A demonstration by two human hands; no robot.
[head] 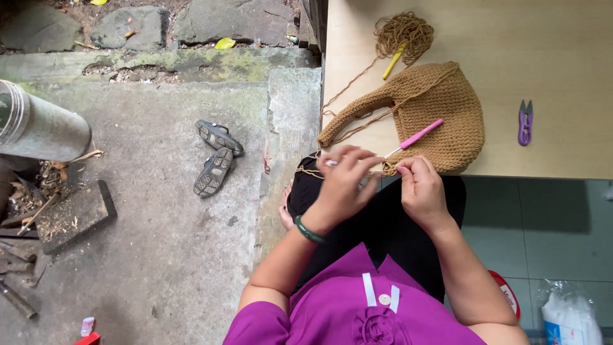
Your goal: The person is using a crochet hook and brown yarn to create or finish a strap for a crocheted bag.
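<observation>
A tan crocheted bag (434, 108) lies at the near edge of a light wooden table (543, 57), its handle pointing left. My left hand (345, 182), with a green bangle on the wrist, grips the metal shaft of a pink-handled crochet hook (418, 135); the handle slants up over the bag. My right hand (420, 188) pinches the bag's lower edge where the tan yarn runs. Both hands hover above my black-clad lap. The hook's tip is partly hidden by my fingers.
A loose pile of tan yarn (403, 30) with a yellow hook (394, 61) lies farther back on the table. Purple thread snips (525, 122) rest to the right. A pair of sandals (216, 156) and a metal cylinder (38, 128) sit on the concrete. A plastic bag (570, 316) is on the tiles.
</observation>
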